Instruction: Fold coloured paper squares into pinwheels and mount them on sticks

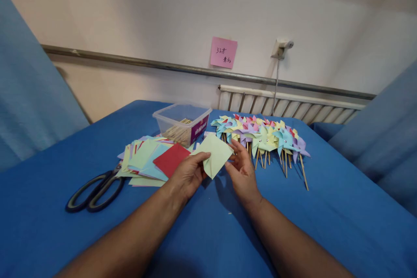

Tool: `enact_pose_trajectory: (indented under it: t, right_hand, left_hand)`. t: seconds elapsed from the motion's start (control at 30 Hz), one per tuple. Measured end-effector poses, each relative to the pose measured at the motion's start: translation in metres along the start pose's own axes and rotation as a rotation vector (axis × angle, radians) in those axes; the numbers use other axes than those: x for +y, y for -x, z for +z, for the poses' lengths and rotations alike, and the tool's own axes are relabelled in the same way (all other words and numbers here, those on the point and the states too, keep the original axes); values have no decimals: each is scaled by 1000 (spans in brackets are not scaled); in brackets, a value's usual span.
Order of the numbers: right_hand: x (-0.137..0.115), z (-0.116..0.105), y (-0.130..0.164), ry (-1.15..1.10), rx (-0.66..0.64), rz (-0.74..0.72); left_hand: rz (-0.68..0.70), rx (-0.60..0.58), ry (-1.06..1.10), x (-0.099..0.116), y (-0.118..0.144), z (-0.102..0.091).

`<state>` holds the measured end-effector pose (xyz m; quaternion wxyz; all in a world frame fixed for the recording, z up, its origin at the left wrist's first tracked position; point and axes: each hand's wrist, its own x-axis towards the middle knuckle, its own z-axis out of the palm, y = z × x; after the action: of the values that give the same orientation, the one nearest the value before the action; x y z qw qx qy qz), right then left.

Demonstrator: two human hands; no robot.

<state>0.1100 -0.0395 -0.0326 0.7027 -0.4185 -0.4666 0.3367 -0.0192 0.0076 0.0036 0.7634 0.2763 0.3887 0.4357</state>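
Note:
A pale green paper square (216, 152) with crease lines is held up above the table, tilted. My left hand (190, 176) is closed on its left side, thumb on top and fingers underneath. At the right corner, my right hand (243, 171) has its fingers curled about the paper's edge, with the thumb at the lower right edge. Left of the hands lies a loose pile of coloured paper squares (146, 158), with a red square (171, 160) on top. Scissors (96, 191) with dark handles lie beside the pile, their blades hidden under paper.
Behind the pile stands a clear plastic box (164, 117) holding thin wooden sticks (179, 130). Many finished paper pinwheels (267, 139) on sticks lie at the back right of the blue-covered table (208, 243). Blue curtains (29, 87) hang at both sides.

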Motion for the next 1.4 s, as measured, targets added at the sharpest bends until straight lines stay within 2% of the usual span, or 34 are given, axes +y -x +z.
enact_pose_trajectory:
  t: [0.13,0.27,0.63,0.83,1.4]
  right_hand:
    - [-5,-2,2,357,-81,-235]
    - [-11,-3,2,457,-142,-326]
    - [-4,-5,-2,378,-50,-174]
    - [-2,-6,-4,402,48,-127]
    - [-3,-4,-5,455,44,-117]
  left_hand:
    - [-24,3,30,4,1,1]
    - [-15,-8,30,3,1,-1]
    - [71,-51,-114,-5,3,0]
    - [71,-71,-125,-7,5,1]
    - [69,-86,-167,-9,2,-1]
